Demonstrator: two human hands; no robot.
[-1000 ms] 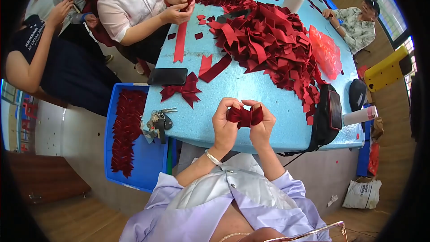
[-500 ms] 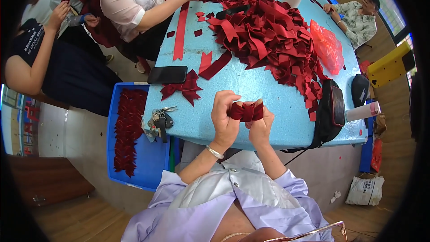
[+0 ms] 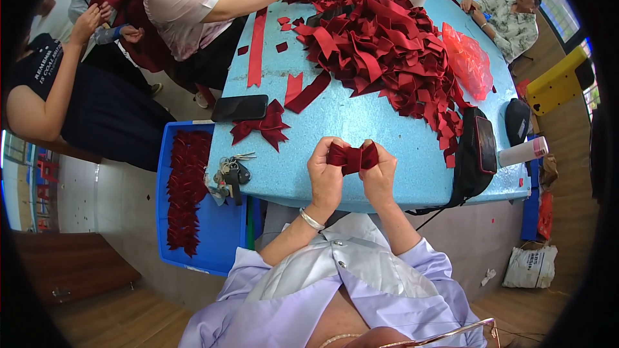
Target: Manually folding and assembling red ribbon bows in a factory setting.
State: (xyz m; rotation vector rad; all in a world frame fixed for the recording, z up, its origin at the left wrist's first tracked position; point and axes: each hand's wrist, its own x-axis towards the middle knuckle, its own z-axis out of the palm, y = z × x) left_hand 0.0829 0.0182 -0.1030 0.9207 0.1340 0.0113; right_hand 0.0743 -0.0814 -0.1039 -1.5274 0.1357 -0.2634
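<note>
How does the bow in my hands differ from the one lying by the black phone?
The held bow is pinched between your left hand and right hand; the lying bow rests untouched on the table.
The held bow looks compact, with no tails in sight; the lying bow spreads out with pointed ends.
Both are dark red and narrow at the middle.

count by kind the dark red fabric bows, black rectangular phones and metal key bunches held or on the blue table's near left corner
Dark red fabric bows: 2 (one held, one lying flat)
Black rectangular phone: 1
Metal key bunch: 1
Total: 4
</note>
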